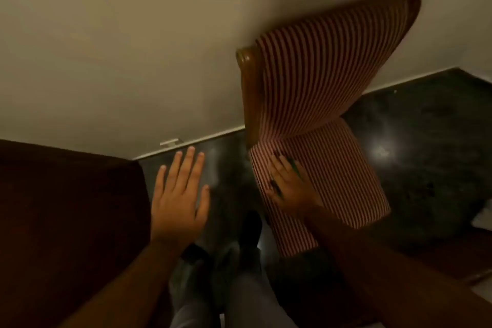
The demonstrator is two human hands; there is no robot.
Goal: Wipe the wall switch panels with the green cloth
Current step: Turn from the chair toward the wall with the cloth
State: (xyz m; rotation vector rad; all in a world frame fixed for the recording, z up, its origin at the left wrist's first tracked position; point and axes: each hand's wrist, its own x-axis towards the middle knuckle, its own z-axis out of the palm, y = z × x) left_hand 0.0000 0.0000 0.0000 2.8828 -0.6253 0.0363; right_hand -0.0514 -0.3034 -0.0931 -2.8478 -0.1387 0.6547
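Your green cloth [277, 188] may be the dark scrap between the fingers of your right hand [288, 189] — too dim to tell, or whether it is gripped. That hand lies on the seat of one striped chair [319, 88]; your left hand [179, 194] hangs open, fingers straight, over the dark floor [412, 141].

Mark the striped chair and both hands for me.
striped chair [319, 66], head view, on the striped backrest.
left hand [178, 201], head view, on the back of the hand, fingers straight.
right hand [291, 189], head view, on the back of the hand resting on the chair seat.
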